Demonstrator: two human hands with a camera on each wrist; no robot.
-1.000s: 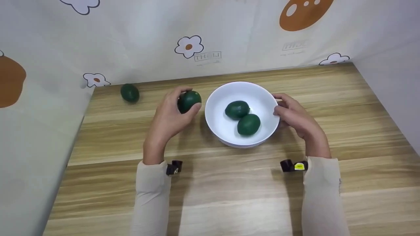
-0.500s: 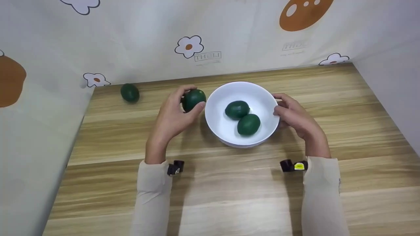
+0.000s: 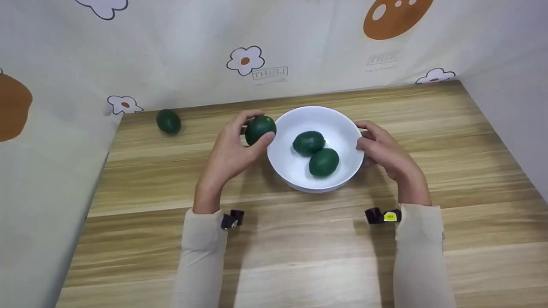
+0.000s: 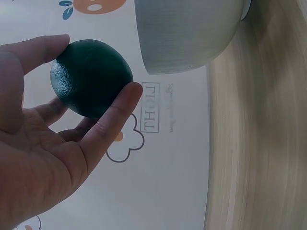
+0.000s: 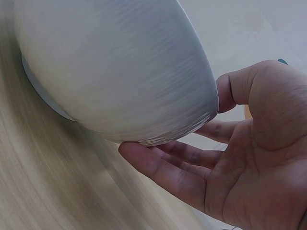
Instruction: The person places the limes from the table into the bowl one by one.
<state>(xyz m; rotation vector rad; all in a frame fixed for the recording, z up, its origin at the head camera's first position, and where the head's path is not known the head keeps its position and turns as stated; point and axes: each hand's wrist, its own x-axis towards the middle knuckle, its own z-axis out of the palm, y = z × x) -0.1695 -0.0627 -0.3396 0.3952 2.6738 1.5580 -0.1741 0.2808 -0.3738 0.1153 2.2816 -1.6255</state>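
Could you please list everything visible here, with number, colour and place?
Table: one, wood-brown, across the head view.
Bowl: one, white, on the table.
Egg-shaped fruits in the bowl: two, dark green, close together.
Held fruit: one, dark green, beside the bowl's left rim.
Loose fruit: one, dark green, on the table, far left corner.
Patterned backdrop: count of pieces unclear, off-white, flower-printed, behind the table.
Sleeves: two, pale beige, lower head view.
Wrist cameras: two, black, one per sleeve.
Left hand: one, bare, around the held fruit.
Right hand: one, bare, gripping the bowl's right rim.

pale beige long sleeves, black wrist-worn cameras at both cuffs, yellow label on the right one
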